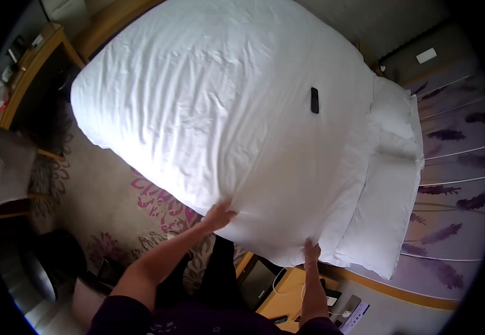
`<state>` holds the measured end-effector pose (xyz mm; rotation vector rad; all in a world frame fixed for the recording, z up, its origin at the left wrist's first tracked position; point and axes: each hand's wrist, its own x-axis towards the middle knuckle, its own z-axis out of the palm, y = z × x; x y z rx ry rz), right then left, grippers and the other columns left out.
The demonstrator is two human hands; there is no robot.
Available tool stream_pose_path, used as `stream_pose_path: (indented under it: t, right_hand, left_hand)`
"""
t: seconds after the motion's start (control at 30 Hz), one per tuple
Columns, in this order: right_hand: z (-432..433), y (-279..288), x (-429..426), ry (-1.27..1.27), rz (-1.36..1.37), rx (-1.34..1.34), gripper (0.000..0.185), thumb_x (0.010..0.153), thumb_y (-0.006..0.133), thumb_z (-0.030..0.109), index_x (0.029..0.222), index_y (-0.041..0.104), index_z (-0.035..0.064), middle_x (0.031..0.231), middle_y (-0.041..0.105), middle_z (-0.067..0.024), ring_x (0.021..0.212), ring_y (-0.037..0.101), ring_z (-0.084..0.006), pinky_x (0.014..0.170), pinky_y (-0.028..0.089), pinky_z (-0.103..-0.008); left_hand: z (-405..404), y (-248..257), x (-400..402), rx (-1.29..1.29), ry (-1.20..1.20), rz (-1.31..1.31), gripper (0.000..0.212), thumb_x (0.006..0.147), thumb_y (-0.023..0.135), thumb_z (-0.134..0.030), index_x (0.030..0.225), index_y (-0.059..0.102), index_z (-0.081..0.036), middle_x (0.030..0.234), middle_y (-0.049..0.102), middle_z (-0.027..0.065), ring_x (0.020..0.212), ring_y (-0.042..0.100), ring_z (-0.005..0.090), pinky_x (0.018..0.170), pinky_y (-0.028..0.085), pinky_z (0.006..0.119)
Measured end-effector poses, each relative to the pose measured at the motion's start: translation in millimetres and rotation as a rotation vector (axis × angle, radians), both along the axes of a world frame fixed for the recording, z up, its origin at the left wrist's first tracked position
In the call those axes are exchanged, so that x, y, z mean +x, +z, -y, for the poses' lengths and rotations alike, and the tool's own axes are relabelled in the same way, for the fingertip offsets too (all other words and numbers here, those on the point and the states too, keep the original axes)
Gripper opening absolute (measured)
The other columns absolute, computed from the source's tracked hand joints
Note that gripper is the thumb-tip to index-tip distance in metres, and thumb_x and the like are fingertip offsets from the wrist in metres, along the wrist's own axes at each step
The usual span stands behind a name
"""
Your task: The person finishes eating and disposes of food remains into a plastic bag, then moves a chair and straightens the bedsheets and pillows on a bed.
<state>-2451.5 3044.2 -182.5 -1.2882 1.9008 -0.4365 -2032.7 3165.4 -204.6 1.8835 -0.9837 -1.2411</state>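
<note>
A white duvet point(242, 121) covers the bed before me, creased across its left half and smoother on the right. My left hand point(219, 216) grips its near edge, and folds run up from that spot. Farther right, my right hand point(312, 251) pinches the same edge close to the pillows. A black remote control or phone point(314, 100) lies on top of the duvet. At the bed's head, a near pillow point(376, 213) and a far pillow point(391, 106) rest side by side, both white.
A wooden nightstand point(282, 293) with cables and small items stands beside my right arm. On the left are an upholstered chair point(12, 167), a wooden desk point(33, 67) and a round table point(39, 276). Patterned carpet point(100, 180) runs along the bed; a lavender-print headboard panel point(447, 167) is at right.
</note>
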Motion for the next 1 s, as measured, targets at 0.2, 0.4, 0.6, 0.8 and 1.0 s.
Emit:
stream_pose_path:
  t: [0.2,0.4,0.6,0.8,1.0]
  right_hand:
    - [-15,-93,18,-0.320,-0.887,0.400,0.056,0.091,0.063,0.036,0.138,0.051,0.0085,0.139,0.055,-0.0132,0.124,0.056,-0.0295,0.100,0.049,-0.0493]
    - [-151,-166,386,0.575,0.061,0.627,0.037,0.089,0.067,0.019,0.124,0.057,0.0100,0.116,0.067,-0.0112,0.097,0.067,-0.0246,0.074,0.054,-0.0393]
    - [-248,-59,636,1.558,0.579,0.280,0.031,0.095,0.064,0.017,0.124,0.062,0.0068,0.099,0.073,-0.0143,0.091,0.072,-0.0245,0.079,0.056,-0.0336]
    - [-222,-78,732,1.495,0.277,0.243,0.030,0.092,0.066,0.026,0.113,0.066,0.0050,0.090,0.073,-0.0136,0.083,0.071,-0.0264,0.075,0.055,-0.0360]
    - [-185,-98,809,1.249,0.225,0.375,0.022,0.091,0.064,0.014,0.108,0.066,-0.0008,0.081,0.071,-0.0098,0.076,0.069,-0.0160,0.070,0.053,-0.0278]
  left_hand:
    - [-80,-50,26,0.333,-0.199,0.181,0.034,0.083,0.060,-0.018,0.112,0.062,0.000,0.114,0.065,0.0268,0.109,0.063,0.0421,0.093,0.050,0.050]
    - [-234,-103,177,0.534,-0.244,0.098,0.029,0.080,0.064,-0.023,0.103,0.069,-0.005,0.100,0.072,0.0196,0.098,0.070,0.0314,0.083,0.055,0.044]
    - [-328,-109,354,0.599,0.535,-0.439,0.023,0.080,0.064,-0.017,0.101,0.070,-0.008,0.077,0.073,0.0095,0.065,0.071,0.0176,0.066,0.057,0.033]
    - [-336,-114,561,0.622,0.755,0.114,0.028,0.083,0.059,-0.015,0.108,0.068,-0.006,0.095,0.073,0.0168,0.091,0.071,0.0292,0.081,0.056,0.041]
    - [-242,-165,795,0.503,0.940,0.316,0.062,0.083,0.064,-0.024,0.137,0.042,-0.002,0.127,0.060,0.0276,0.113,0.061,0.0429,0.094,0.050,0.047]
